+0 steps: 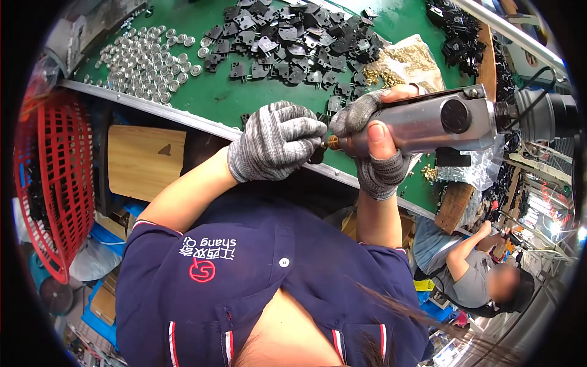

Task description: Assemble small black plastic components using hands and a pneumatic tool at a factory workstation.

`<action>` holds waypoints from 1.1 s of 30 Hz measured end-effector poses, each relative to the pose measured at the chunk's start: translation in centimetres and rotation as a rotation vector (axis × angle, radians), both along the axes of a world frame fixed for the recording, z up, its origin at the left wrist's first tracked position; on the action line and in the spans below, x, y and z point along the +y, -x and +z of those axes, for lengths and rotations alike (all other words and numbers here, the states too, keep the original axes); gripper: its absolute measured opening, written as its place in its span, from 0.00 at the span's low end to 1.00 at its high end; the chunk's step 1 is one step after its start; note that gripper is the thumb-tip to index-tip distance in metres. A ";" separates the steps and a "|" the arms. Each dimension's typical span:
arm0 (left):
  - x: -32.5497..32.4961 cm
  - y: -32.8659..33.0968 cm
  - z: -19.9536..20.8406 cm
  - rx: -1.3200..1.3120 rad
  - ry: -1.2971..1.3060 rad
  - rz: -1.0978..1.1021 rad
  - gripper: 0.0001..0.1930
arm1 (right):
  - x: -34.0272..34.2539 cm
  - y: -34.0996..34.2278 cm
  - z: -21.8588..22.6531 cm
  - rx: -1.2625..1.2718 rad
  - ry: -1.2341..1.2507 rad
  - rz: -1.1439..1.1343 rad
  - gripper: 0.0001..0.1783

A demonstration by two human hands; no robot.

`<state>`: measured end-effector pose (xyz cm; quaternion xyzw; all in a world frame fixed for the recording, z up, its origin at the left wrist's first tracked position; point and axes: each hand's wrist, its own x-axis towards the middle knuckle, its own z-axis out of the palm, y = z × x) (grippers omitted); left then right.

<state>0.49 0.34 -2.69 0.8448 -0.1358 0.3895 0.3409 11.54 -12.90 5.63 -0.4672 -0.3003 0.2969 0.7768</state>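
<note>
My left hand [275, 142], in a grey knit glove, is closed round a small black part [317, 154] just past the bench's near edge. Most of that part is hidden by the fingers. In a glove with bare fingertips, my right hand [380, 144] grips a silver power screwdriver [437, 124], held nearly level. Its brass-coloured tip [334, 142] points left and meets the piece at my left fingertips; the exact contact is hidden. Beyond my hands, a heap of black bracket-like parts [293, 43] lies on the green bench top [211, 101].
Silver round metal pieces [153, 64] spread over the bench's left. Small brass screws [397, 64] lie on a plastic bag at the right. A red plastic basket [58, 183] stands at far left, near a wooden board [145, 162]. Another person [474, 275] sits at lower right.
</note>
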 end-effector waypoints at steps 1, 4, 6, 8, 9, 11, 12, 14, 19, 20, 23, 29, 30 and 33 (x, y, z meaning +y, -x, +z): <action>0.0 0.1 -0.1 0.002 -0.008 -0.011 0.09 | 0.1 0.2 0.1 -0.011 0.007 0.010 0.33; 0.0 0.1 -0.2 0.007 -0.045 0.026 0.10 | 0.1 -0.2 0.8 -0.088 0.097 -0.057 0.39; -0.3 0.0 -0.1 -0.002 -0.070 0.043 0.10 | -0.1 -1.0 1.2 -0.115 0.036 -0.051 0.40; -0.7 0.3 0.3 0.022 0.075 0.059 0.11 | -0.2 -1.9 1.2 -0.137 -0.030 -0.041 0.42; -0.6 0.5 0.6 0.050 0.140 0.077 0.11 | -0.3 -2.0 1.1 -0.363 0.178 0.022 0.40; -0.2 1.5 1.5 0.052 0.291 0.095 0.11 | -0.3 -1.5 0.1 -0.681 0.501 0.069 0.36; 0.3 2.0 2.0 0.093 0.476 0.115 0.11 | -0.4 -0.7 -0.6 -0.760 0.578 0.060 0.34; 2.4 1.7 2.7 0.121 0.639 0.130 0.11 | -0.6 0.4 -1.7 -0.877 0.855 0.144 0.33; 10.6 -3.2 4.1 0.181 0.299 0.475 0.14 | -1.9 -3.4 -0.8 -1.005 0.704 0.034 0.24; 12.8 -4.9 4.3 0.189 0.094 0.597 0.16 | -2.2 -5.9 -0.1 -0.986 0.705 -0.191 0.23; 18.3 -9.5 4.9 0.367 -0.170 0.761 0.25 | -2.5 -15.2 1.2 -1.163 0.879 -0.720 0.25; 23.3 -11.8 3.2 0.735 -0.579 0.708 0.24 | -1.7 -30.0 -3.4 -0.886 1.222 -0.953 0.34; 24.2 -11.5 2.5 0.683 -0.551 0.696 0.25 | -1.8 -30.3 -4.2 -1.067 1.206 -0.971 0.37; 27.3 -10.8 0.0 0.515 -0.489 0.574 0.21 | -0.5 -26.1 -5.6 -1.100 0.804 -0.861 0.27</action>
